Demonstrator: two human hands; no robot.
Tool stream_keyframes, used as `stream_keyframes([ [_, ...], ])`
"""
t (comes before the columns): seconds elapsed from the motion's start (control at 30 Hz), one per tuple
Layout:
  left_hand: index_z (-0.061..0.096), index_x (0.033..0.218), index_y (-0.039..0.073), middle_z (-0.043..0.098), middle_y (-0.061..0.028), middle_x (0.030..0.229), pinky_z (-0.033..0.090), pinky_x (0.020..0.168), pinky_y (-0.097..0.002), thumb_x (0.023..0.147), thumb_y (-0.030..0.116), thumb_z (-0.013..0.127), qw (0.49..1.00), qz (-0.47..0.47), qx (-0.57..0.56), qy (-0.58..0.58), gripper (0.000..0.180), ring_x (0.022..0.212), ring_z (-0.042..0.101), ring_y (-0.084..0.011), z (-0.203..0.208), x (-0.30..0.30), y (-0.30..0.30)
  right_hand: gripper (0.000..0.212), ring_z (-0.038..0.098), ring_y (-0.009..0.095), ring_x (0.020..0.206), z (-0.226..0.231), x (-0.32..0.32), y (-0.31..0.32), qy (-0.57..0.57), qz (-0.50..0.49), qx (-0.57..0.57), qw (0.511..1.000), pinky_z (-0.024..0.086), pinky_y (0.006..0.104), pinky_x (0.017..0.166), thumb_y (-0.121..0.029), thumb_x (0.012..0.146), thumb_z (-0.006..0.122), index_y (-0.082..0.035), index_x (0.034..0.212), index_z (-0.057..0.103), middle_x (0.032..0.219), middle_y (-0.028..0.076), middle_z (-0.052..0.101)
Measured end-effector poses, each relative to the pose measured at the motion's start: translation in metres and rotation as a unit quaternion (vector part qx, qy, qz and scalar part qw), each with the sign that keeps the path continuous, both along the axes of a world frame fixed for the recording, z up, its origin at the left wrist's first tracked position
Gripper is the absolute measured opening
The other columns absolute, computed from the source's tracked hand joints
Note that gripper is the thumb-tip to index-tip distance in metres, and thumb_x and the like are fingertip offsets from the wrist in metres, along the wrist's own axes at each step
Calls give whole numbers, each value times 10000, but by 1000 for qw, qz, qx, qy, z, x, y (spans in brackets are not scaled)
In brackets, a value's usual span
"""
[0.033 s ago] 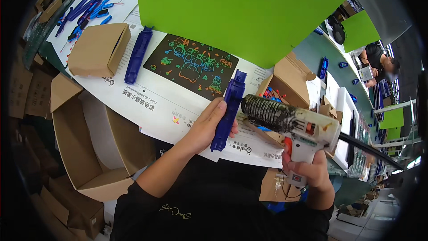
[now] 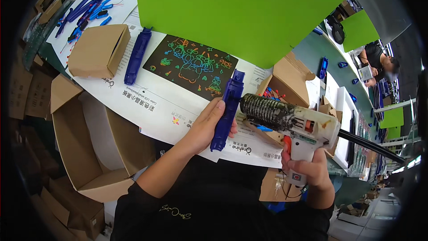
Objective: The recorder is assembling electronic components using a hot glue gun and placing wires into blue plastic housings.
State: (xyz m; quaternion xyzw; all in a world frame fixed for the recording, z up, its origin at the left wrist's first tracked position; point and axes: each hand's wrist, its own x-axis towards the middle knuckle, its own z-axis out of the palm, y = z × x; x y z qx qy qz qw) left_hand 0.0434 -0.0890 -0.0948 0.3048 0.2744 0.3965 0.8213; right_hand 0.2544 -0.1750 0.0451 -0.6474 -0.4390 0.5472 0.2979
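Note:
My left hand (image 2: 207, 122) is closed around a long dark-blue plastic housing (image 2: 227, 114), thumb on its near face and fingertips showing past its right side. The housing stands tilted, its upper end leaning right. In my right hand (image 2: 310, 167) is a white hot glue gun (image 2: 307, 129), gripped by its handle with a finger at the red trigger. Its wrapped, blackened front points left, and the nozzle tip is at the housing's right side, near the upper middle. Whether the tip touches, I cannot tell. A black glue stick (image 2: 370, 146) sticks out of the gun's back.
A similar blue housing (image 2: 138, 56) lies beside a closed cardboard box (image 2: 99, 50). Blue parts with wires (image 2: 91, 11) are piled far left. A black drawing sheet (image 2: 191, 64) lies below a green panel (image 2: 240, 13). Open cartons (image 2: 292, 80) stand right; another person (image 2: 376, 62) sits far right.
The blue plastic housing and the glue gun's tip have shifted very slightly to the left. Both grips stay the same.

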Motion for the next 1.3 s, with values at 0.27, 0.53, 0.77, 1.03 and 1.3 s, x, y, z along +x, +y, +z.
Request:
stream_keyframes([
  [0.27,417,1104,61,564,-99,839,528,670,-327,985,390,273,1000,-11,-5,-1,379,738,591,-175,0,0,2,405,537,172,641,3,-9,8,58,-52,-4,997,445,293,598,-15,574,554,41,973,514,736,87,561],
  [0.53,403,1159,66,556,-98,833,524,662,-333,984,388,279,1000,-4,-15,13,387,720,580,-175,2,1,1,478,578,174,755,7,9,21,60,25,15,998,487,283,684,44,648,518,85,1123,482,979,157,593],
  [0.77,401,1184,66,553,-91,831,518,655,-324,974,411,312,999,24,-15,14,414,730,577,-171,4,2,1,611,562,175,640,15,7,17,77,29,6,997,493,267,546,13,644,514,71,1233,365,1000,198,595],
  [1.03,388,1280,73,509,-56,815,461,671,-315,975,452,264,979,162,-80,-94,502,721,520,-166,2,-8,0,526,541,170,444,26,49,3,80,-175,258,947,418,205,345,-210,753,541,93,1169,429,977,273,602],
  [1.3,428,1221,35,526,-75,825,474,684,-326,978,440,266,982,115,-91,-119,500,737,544,-172,2,0,2,400,564,188,460,-16,213,-89,-61,-519,157,838,474,279,398,-321,835,541,-11,1086,506,806,149,616],
])
